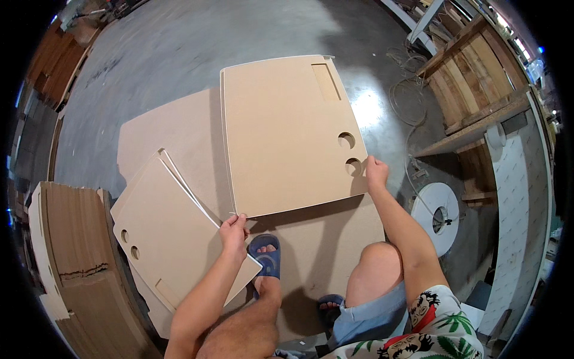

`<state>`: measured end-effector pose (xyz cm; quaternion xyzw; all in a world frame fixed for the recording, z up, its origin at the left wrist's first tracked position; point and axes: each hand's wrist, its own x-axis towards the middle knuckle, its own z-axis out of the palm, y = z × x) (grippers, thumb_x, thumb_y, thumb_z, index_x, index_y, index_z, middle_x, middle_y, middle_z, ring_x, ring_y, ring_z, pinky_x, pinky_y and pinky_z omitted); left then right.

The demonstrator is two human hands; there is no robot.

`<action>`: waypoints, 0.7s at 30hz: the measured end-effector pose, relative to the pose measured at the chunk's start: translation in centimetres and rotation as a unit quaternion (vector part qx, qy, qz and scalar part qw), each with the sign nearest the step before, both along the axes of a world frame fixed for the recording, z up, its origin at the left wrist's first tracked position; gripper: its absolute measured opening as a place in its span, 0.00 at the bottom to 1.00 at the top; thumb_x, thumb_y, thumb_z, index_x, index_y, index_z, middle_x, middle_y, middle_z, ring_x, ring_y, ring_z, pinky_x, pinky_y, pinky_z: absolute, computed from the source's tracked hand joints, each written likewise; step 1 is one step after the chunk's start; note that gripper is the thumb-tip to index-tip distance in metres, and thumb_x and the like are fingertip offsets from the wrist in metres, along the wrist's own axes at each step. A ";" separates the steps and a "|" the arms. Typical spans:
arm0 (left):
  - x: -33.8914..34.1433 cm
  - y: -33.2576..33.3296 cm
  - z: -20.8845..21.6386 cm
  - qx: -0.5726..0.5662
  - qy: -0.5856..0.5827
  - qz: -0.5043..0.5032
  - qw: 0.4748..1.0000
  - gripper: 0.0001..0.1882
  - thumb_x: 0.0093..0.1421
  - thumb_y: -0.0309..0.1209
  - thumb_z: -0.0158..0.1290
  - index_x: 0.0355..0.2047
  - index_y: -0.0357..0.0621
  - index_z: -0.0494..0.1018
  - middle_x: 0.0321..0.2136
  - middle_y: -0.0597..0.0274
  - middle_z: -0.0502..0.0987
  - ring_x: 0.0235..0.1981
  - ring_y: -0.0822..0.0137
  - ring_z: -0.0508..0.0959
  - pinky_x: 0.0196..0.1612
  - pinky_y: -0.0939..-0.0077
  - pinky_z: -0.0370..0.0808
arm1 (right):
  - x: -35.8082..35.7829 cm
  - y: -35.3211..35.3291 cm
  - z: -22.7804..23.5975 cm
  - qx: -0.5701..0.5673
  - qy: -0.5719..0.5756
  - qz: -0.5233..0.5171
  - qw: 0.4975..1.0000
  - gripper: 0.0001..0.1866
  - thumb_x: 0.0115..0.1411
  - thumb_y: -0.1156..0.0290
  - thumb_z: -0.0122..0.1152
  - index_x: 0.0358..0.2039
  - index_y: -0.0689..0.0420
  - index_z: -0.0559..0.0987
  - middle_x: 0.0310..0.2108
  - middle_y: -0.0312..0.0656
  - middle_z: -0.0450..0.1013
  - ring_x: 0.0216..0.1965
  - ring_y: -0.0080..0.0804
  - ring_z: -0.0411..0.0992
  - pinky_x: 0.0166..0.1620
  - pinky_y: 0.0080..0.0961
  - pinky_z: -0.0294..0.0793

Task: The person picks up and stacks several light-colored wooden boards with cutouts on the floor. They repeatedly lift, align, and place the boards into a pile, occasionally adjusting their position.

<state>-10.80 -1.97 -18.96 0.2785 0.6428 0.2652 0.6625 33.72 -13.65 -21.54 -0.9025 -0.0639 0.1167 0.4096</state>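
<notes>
A tan fibreboard panel (281, 137) with white edging is tilted in front of me, its near edge raised off the sheet below. Two round holes and a rectangular recess lie along its right side. My left hand (234, 230) pinches the panel's near left corner. My right hand (376, 173) grips its right edge beside the lower hole, fingers partly hidden. To the left, a similar board (179, 221) with two small holes and a recess lies at an angle, a loose white strip (188, 190) along its upper edge. Both rest over a large cardboard-coloured sheet (161, 125).
Stacked brown boards (89, 257) stand at lower left. A white coil of edging tape (434, 218) lies at right, with a thin hose (406, 107) on the grey floor (179, 48). Wooden crating (478, 78) and a long pale panel (520, 227) line the right. My sandalled feet are on the sheet.
</notes>
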 end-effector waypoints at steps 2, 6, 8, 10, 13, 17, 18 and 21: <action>0.2 -0.1 -0.7 0.005 0.017 0.005 1.000 0.16 0.65 0.33 0.63 0.48 0.38 0.75 0.31 0.64 0.80 0.19 0.74 0.71 0.22 0.78 0.67 | 0.4 -0.4 -0.4 -0.017 -0.011 0.010 1.000 0.22 0.61 0.55 0.57 0.34 0.66 0.83 0.26 0.46 0.78 0.30 0.35 0.73 0.40 0.37 0.74; -0.1 -0.2 -0.6 -0.010 0.028 0.025 0.999 0.15 0.64 0.34 0.64 0.45 0.39 0.74 0.32 0.63 0.81 0.21 0.73 0.72 0.23 0.78 0.68 | -0.5 0.2 0.7 -0.006 -0.006 0.026 1.000 0.23 0.61 0.55 0.57 0.42 0.64 0.84 0.40 0.54 0.81 0.41 0.47 0.80 0.48 0.38 0.75; -0.4 -0.2 -0.6 -0.016 0.016 0.025 0.999 0.14 0.64 0.34 0.64 0.44 0.41 0.74 0.34 0.63 0.81 0.23 0.73 0.73 0.25 0.78 0.69 | -0.8 0.6 1.3 0.021 -0.014 0.041 0.999 0.22 0.61 0.57 0.58 0.45 0.63 0.84 0.44 0.54 0.81 0.44 0.47 0.79 0.51 0.38 0.75; 0.1 -0.6 -0.1 -0.023 0.020 0.017 0.999 0.13 0.65 0.35 0.62 0.43 0.42 0.74 0.35 0.64 0.81 0.25 0.73 0.73 0.28 0.77 0.70 | 0.0 0.2 0.4 0.043 -0.057 0.056 0.996 0.22 0.61 0.60 0.58 0.48 0.62 0.84 0.47 0.52 0.80 0.45 0.46 0.78 0.52 0.37 0.75; -0.2 -0.4 -0.7 -0.026 -0.014 -0.001 1.000 0.12 0.67 0.37 0.60 0.44 0.45 0.73 0.36 0.65 0.79 0.28 0.73 0.74 0.31 0.77 0.71 | 1.1 0.1 -2.2 0.021 -0.036 0.113 0.993 0.22 0.61 0.62 0.59 0.51 0.61 0.83 0.47 0.51 0.78 0.46 0.44 0.78 0.53 0.36 0.75; -0.2 -0.4 -0.5 -0.042 -0.029 0.006 0.999 0.12 0.70 0.40 0.56 0.45 0.46 0.73 0.35 0.67 0.76 0.29 0.72 0.74 0.31 0.76 0.71 | 0.9 0.1 -3.2 0.037 -0.048 0.103 0.993 0.21 0.61 0.62 0.59 0.49 0.62 0.84 0.46 0.51 0.77 0.46 0.44 0.77 0.53 0.35 0.75; -0.5 -0.4 -0.7 -0.043 -0.034 0.005 0.998 0.12 0.70 0.40 0.56 0.45 0.46 0.73 0.35 0.67 0.76 0.29 0.72 0.74 0.31 0.76 0.71 | 1.1 0.1 -3.1 0.027 -0.046 0.108 0.993 0.21 0.61 0.62 0.59 0.49 0.62 0.84 0.46 0.51 0.77 0.45 0.44 0.77 0.53 0.35 0.75; -0.8 -0.3 -1.0 -0.047 -0.047 0.000 0.998 0.12 0.71 0.41 0.55 0.45 0.47 0.73 0.35 0.67 0.75 0.30 0.72 0.74 0.31 0.76 0.71 | 1.4 0.1 -3.2 0.007 -0.027 0.107 0.994 0.22 0.61 0.61 0.58 0.49 0.62 0.84 0.45 0.51 0.78 0.46 0.45 0.77 0.53 0.35 0.75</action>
